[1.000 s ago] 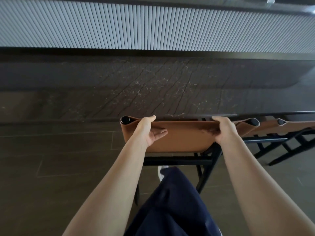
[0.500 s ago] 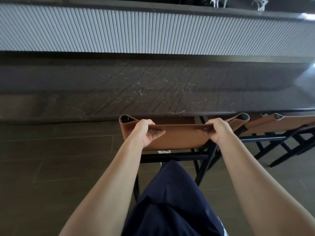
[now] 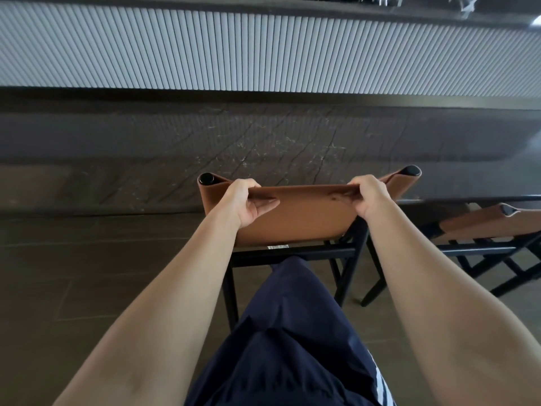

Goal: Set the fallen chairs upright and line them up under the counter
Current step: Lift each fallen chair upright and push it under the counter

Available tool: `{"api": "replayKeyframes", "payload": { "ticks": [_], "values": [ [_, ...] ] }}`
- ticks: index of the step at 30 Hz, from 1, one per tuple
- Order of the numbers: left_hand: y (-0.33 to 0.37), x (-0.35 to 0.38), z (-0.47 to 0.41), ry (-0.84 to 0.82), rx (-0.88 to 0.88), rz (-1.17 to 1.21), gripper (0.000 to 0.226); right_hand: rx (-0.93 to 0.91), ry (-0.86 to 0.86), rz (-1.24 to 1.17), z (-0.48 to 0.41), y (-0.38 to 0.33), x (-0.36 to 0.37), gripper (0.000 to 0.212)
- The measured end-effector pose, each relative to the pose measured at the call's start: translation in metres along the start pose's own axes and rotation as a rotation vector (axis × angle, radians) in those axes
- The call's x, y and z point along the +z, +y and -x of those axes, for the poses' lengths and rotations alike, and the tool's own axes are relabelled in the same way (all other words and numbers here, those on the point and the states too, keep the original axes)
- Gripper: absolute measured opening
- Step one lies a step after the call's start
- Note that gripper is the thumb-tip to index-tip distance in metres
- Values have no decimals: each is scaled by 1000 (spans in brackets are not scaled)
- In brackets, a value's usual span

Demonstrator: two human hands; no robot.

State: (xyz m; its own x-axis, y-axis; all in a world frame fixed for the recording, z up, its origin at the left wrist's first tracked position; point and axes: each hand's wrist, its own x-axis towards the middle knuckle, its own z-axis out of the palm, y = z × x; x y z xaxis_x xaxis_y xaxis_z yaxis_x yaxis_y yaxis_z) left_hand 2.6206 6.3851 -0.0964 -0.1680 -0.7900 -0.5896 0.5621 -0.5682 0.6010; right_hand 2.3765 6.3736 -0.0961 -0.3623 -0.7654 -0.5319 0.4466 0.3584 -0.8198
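Observation:
A chair with a tan leather backrest (image 3: pixel 304 218) on a black frame stands upright in front of me, its seat tucked under the dark stone counter (image 3: pixel 263 142). My left hand (image 3: pixel 248 203) grips the top edge of the backrest near its left end. My right hand (image 3: pixel 369 194) grips the same edge near the right end. A second chair (image 3: pixel 491 224) of the same kind stands upright to the right, also under the counter. The seats and most of the legs are hidden.
A ribbed white panel (image 3: pixel 263 51) runs along the raised ledge behind the counter. The floor (image 3: pixel 87 288) is dark tile. My raised knee in navy shorts (image 3: pixel 292 332) is just behind the held chair's black crossbar.
The held chair has moved forward toward the counter, its backrest top now reaching over the counter's edge. Both hands keep their grip. My knee has come up closer behind it.

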Motion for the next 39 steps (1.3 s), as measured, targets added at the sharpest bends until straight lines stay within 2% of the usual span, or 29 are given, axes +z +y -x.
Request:
{"api": "replayKeyframes", "payload": {
  "ticks": [5,13,23,28,32,36,39],
  "values": [
    [13,0,-15,4,5,-4,13,5,33,-3,-10,0,14,19],
    [15,-5,-13,40,-14,-41,19,20,104,67,-9,6,19,35],
    [-12,-17,3,40,-18,-11,14,-3,83,-22,8,31,-7,29],
    [-25,-25,14,51,-47,-9,17,20,58,-48,21,41,-18,34],
    [-38,-32,25,63,-52,65,14,53,96,-36,29,50,-26,37],
    [-58,-43,37,78,-69,75,15,60,133,-50,44,69,-41,27],
    [-65,-47,43,84,-47,83,18,43,166,-84,49,78,-48,34]
  ]
}}
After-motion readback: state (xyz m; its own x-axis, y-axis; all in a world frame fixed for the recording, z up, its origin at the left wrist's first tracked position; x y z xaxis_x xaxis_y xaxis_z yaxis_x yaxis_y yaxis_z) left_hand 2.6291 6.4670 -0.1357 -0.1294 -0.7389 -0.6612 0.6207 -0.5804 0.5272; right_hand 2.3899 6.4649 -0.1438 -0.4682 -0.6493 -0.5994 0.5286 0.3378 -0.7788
